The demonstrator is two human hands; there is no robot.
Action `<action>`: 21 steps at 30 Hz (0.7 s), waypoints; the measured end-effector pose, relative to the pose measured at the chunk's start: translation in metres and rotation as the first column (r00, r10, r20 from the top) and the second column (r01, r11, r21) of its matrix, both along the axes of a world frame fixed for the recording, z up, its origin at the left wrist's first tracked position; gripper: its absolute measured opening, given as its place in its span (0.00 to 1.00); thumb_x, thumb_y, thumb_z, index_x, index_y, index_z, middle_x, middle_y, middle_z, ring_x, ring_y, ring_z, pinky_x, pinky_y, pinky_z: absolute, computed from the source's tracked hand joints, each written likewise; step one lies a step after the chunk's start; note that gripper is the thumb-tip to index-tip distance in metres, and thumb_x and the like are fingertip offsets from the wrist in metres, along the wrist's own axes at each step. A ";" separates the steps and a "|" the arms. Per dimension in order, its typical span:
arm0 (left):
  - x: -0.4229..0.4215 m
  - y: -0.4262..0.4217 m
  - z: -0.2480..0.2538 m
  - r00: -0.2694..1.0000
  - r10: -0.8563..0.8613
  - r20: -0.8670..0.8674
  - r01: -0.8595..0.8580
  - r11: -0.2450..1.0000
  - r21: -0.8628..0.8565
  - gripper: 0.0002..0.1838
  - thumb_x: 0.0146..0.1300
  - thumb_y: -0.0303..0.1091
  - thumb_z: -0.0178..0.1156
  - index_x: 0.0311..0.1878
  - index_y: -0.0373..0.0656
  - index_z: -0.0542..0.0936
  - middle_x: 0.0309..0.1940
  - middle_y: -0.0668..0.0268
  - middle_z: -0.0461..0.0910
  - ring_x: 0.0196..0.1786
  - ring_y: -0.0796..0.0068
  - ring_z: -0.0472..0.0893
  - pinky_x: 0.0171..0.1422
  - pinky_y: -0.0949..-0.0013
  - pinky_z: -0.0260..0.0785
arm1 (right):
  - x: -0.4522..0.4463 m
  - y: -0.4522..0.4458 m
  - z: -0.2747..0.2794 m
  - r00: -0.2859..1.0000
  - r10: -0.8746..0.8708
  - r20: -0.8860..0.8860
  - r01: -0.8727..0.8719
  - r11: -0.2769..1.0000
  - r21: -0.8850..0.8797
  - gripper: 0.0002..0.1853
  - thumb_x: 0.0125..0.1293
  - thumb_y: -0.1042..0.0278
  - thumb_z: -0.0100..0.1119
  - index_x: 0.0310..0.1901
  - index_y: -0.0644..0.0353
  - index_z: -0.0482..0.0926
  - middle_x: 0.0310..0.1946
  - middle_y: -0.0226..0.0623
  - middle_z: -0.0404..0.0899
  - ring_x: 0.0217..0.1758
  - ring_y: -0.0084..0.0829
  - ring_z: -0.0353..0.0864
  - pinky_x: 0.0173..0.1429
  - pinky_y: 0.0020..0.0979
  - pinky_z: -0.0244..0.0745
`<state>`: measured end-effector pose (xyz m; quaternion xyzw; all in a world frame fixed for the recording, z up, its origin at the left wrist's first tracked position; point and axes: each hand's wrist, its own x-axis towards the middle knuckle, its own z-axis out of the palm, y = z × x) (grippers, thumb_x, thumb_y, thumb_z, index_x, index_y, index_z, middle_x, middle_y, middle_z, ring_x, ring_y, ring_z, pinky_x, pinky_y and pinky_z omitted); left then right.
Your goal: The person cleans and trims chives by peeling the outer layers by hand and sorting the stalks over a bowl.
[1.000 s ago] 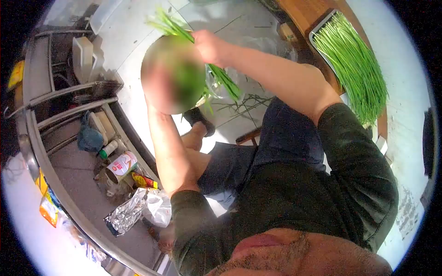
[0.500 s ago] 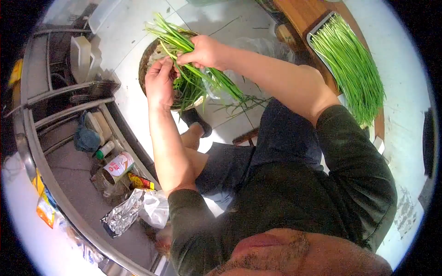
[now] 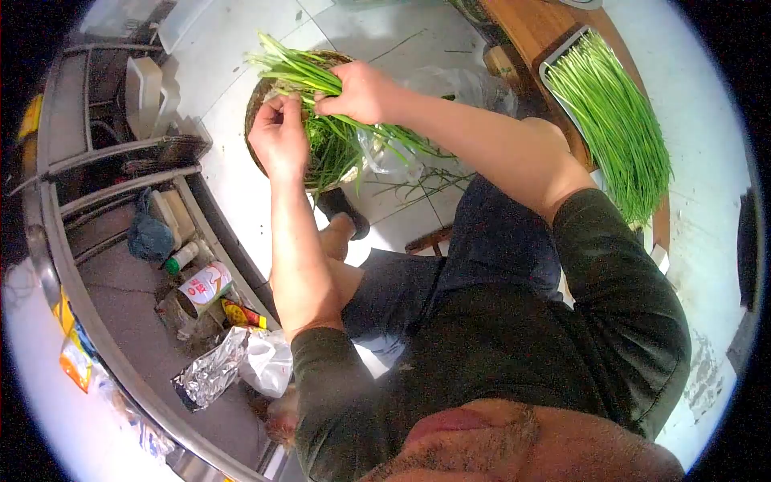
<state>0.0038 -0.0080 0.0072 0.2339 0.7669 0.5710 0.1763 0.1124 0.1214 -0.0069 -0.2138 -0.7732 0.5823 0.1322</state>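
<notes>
Nearest, the dark shelf [image 3: 120, 313] on the left has a raised rim on both long sides, with foil [image 3: 210, 376] and a white bag [image 3: 267, 363] touching inside it. Farther forward, a strip of tiled floor [image 3: 227, 112] lies open between the shelf and the round basket [image 3: 257, 100]. On the basket's right, a clear bag [image 3: 393, 153] and loose stalks [image 3: 422, 186] take up floor.

The left hand [image 3: 281, 128] is nearly closed, thumb and finger pinched at the bunch; whether a strand is between them I cannot tell. The right hand [image 3: 353, 92] is closed round the bunch of green stalks [image 3: 301, 72], pale ends pointing forward-left, above the basket.

At right, 1 tray [image 3: 551, 87] of long green stalks [image 3: 614, 132] sits on the wooden worktop [image 3: 522, 32], the stalks overhanging its rim.
</notes>
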 end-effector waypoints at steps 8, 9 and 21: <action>-0.008 -0.004 0.003 0.999 0.007 -0.039 -0.005 0.999 0.038 0.13 0.70 0.35 0.55 0.33 0.35 0.78 0.22 0.72 0.74 0.25 0.84 0.69 0.30 0.77 0.62 | 0.004 0.000 0.004 0.996 0.052 -0.075 -0.055 0.998 -0.029 0.15 0.53 0.60 0.70 0.35 0.63 0.81 0.27 0.35 0.82 0.31 0.23 0.77 0.41 0.29 0.73; -0.009 -0.004 0.004 1.000 0.026 -0.014 -0.025 0.998 0.058 0.14 0.70 0.36 0.54 0.32 0.35 0.78 0.21 0.72 0.74 0.25 0.84 0.68 0.30 0.76 0.61 | 0.004 0.000 0.004 0.997 0.048 -0.054 -0.051 0.997 -0.052 0.15 0.53 0.60 0.70 0.36 0.63 0.81 0.27 0.34 0.82 0.31 0.23 0.77 0.41 0.29 0.73; 0.001 0.000 0.004 0.983 0.096 -0.157 -0.085 0.994 0.075 0.13 0.64 0.35 0.64 0.38 0.32 0.80 0.23 0.71 0.76 0.26 0.84 0.71 0.33 0.77 0.66 | 0.004 -0.002 0.001 0.999 0.029 -0.017 -0.026 0.990 0.137 0.16 0.52 0.60 0.68 0.35 0.64 0.81 0.24 0.43 0.80 0.27 0.28 0.78 0.37 0.33 0.73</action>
